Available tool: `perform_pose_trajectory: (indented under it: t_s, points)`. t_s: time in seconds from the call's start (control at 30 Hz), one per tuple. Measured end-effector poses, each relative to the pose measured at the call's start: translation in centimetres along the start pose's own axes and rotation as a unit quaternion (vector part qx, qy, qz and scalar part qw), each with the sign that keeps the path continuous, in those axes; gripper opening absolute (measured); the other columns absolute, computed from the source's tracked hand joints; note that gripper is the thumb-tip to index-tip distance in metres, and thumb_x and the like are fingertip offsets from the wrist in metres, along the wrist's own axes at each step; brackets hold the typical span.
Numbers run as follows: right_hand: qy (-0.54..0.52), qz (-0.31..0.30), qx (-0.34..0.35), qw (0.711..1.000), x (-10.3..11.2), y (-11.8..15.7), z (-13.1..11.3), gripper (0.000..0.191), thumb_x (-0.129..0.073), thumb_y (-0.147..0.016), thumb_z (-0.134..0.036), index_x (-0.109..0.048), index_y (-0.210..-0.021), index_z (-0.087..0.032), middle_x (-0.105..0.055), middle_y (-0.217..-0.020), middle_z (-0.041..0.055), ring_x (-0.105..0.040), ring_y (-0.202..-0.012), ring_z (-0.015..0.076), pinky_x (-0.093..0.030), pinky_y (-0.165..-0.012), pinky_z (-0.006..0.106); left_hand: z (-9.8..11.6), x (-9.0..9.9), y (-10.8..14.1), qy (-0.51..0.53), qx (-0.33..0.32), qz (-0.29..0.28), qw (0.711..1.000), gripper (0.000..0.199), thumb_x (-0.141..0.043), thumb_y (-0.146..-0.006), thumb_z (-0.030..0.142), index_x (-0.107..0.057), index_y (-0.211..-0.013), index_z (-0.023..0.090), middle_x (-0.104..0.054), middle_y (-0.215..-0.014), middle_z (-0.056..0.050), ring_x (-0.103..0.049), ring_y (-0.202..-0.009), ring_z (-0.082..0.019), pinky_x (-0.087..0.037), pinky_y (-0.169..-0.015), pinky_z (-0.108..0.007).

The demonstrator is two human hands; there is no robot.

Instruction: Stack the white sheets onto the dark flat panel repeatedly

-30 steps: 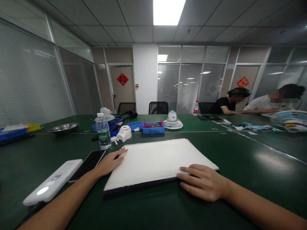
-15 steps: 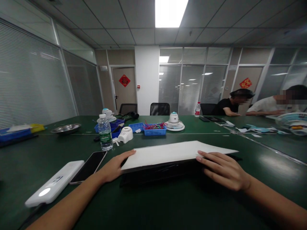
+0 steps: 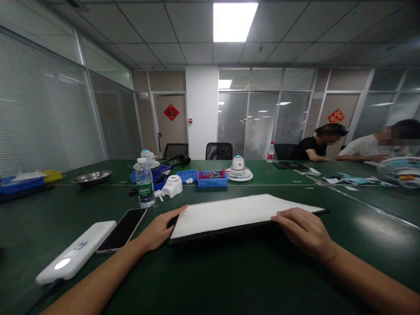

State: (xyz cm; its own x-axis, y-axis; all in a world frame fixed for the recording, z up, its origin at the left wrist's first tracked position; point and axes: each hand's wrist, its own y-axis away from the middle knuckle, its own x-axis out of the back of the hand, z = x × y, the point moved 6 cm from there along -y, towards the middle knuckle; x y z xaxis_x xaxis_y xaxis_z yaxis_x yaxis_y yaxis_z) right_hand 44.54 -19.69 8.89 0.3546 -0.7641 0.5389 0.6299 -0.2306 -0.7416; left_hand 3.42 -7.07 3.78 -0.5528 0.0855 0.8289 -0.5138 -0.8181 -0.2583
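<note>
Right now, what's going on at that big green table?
Someone is holding a flat white pad with a black edge: the left hand has its left side, the right hand its near edge. A phone and a water bottle are to the left on the table. Farther back on the right are a person in black and a person in white.

Board [image 3: 229, 213]: thin, flat, white face up, black along the near edge. Sits roughly level over the green table [image 3: 210, 280], long side running left to right.

Dim room, bright ceiling panel [image 3: 235, 22].
</note>
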Motion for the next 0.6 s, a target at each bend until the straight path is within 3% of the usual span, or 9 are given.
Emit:
perform_pose_trajectory:
  t_s: [0.1,0.2,0.37,0.43,0.5,0.6]
  points:
    - [0.034,0.000,-0.042,0.999,0.7,-0.3,1.7,0.029,-0.060,-0.089,-0.013,-0.066,-0.117,-0.019,-0.068,-0.097,0.0082,-0.065,-0.085,0.0187,-0.053,-0.078,0.034,0.0,0.3,0.2,0.019,0.005,0.019,1.000,0.070,-0.043,-0.095,0.056,-0.024,-0.156,0.027,-0.031,-0.162,-0.003,-0.036,-0.145,-0.027,-0.027,-0.120,-0.045]
    - [0.082,-0.033,-0.061,0.994,1.4,-0.5,3.4,0.025,-0.056,-0.093,-0.018,-0.065,-0.117,-0.019,-0.066,-0.095,0.0068,-0.063,-0.078,0.0164,-0.051,-0.071,0.031,-0.3,0.5,0.6,0.019,0.026,0.023,0.999,0.070,-0.036,-0.096,0.060,-0.023,-0.157,0.027,-0.033,-0.161,-0.005,-0.040,-0.143,-0.028,-0.030,-0.118,-0.046]
    - [0.180,-0.116,-0.112,0.970,3.9,-1.3,6.1,0.028,-0.046,-0.098,-0.033,-0.065,-0.118,-0.025,-0.066,-0.104,0.0049,-0.064,-0.074,0.0162,-0.050,-0.065,0.030,-0.4,1.0,1.1,0.004,0.042,0.022,0.999,0.066,-0.027,-0.097,0.062,-0.032,-0.154,0.028,-0.037,-0.159,-0.004,-0.039,-0.143,-0.027,-0.030,-0.118,-0.048]
    - [0.222,-0.150,-0.154,0.951,5.2,-1.6,7.5,0.035,-0.040,-0.099,-0.043,-0.065,-0.117,-0.028,-0.066,-0.109,0.0045,-0.065,-0.071,0.0176,-0.048,-0.056,0.031,-0.4,1.1,1.3,-0.008,0.060,0.021,0.998,0.067,-0.025,-0.097,0.063,-0.035,-0.153,0.028,-0.039,-0.158,-0.004,-0.038,-0.144,-0.028,-0.030,-0.118,-0.049]
    - [0.248,-0.177,-0.197,0.932,6.3,-1.6,9.0,0.045,-0.034,-0.096,-0.056,-0.065,-0.116,-0.030,-0.067,-0.111,0.0051,-0.064,-0.065,0.0199,-0.043,-0.047,0.032,-0.3,1.2,1.3,-0.028,0.078,0.019,0.996,0.067,-0.026,-0.096,0.065,-0.044,-0.148,0.026,-0.041,-0.157,-0.006,-0.038,-0.144,-0.029,-0.030,-0.118,-0.051]
    - [0.251,-0.211,-0.253,0.910,7.6,-0.7,11.4,0.052,-0.032,-0.090,-0.065,-0.066,-0.112,-0.032,-0.069,-0.110,0.0060,-0.064,-0.063,0.0235,-0.042,-0.049,0.035,0.3,1.1,1.2,-0.058,0.082,0.011,0.995,0.066,-0.026,-0.096,0.065,-0.062,-0.132,0.024,-0.049,-0.151,-0.007,-0.039,-0.143,-0.032,-0.031,-0.117,-0.053]
